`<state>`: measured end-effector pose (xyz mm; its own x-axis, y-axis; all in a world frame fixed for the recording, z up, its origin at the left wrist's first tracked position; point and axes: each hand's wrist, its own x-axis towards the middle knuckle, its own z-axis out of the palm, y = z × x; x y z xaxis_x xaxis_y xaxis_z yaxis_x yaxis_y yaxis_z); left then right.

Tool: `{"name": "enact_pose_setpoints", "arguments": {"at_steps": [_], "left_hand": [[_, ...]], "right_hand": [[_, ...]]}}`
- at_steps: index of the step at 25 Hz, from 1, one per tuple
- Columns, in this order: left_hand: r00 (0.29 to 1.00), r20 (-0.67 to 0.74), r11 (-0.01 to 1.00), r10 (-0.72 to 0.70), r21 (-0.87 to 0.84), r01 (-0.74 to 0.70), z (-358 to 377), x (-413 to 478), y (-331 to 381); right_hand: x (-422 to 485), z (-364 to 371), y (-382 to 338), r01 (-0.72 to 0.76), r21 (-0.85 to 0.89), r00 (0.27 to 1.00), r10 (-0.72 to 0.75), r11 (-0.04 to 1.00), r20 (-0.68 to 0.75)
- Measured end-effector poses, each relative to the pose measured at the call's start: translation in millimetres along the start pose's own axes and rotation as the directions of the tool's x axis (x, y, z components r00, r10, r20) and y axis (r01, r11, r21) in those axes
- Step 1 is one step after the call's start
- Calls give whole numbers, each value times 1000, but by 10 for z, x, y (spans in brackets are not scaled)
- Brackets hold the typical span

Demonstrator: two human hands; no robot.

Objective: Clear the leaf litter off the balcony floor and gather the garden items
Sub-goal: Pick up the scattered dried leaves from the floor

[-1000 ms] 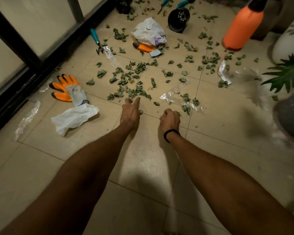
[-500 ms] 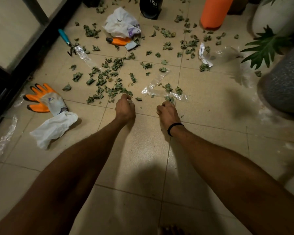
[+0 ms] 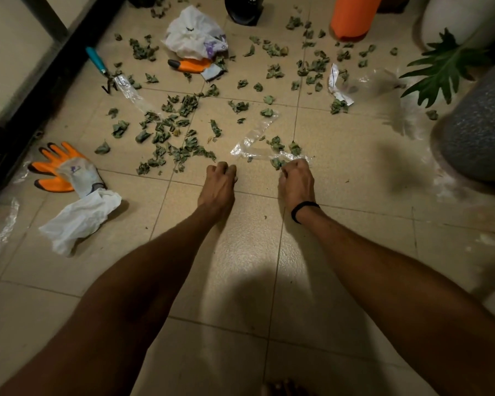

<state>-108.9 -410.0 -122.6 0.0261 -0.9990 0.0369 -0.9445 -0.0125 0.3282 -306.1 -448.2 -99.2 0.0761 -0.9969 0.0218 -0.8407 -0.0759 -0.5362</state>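
The left hand (image 3: 219, 184) rests knuckles-down on the floor (image 3: 240, 252) with its fingers curled tight under. Its palm is hidden, so I cannot tell whether it holds anything. The right hand (image 3: 296, 181), near it, also has curled fingers, their tips touching a leaf (image 3: 277, 162) and one end of a clear plastic strip (image 3: 255, 137); whether they grip either cannot be made out. The strip is bent: one arm runs sideways to the right hand, the other slants toward the floor's far edge. Leaves (image 3: 169, 130) lie scattered from the hands to that edge, thickest ahead of the left hand. Near the left edge a fork (image 3: 97, 62) lies with its handle far and its tines pointing nearer. An orange glove (image 3: 59, 167) points its fingers at the left edge. An orange sprayer (image 3: 352, 18) is cut off at the far edge.
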Motion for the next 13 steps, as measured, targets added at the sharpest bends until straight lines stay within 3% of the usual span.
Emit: {"name": "enact_pose_setpoints", "arguments": {"at_steps": [4,9,11,13], "left_hand": [[999,-27,998,-42,-48,41,-28,-10,-27],[965,34,928,-262,-266,261,-25,35,16],[960,63,884,-273,-377,276,-49,-2,88],[981,74,885,-181,-422,195,-57,-92,184]], "right_hand": [[177,-45,-48,-12,-70,1000,13,998,18],[237,-13,-14,67,-168,967,-23,983,252],[208,-34,40,48,-130,969,-14,990,246],[147,-64,65,-40,36,986,34,999,162]]}}
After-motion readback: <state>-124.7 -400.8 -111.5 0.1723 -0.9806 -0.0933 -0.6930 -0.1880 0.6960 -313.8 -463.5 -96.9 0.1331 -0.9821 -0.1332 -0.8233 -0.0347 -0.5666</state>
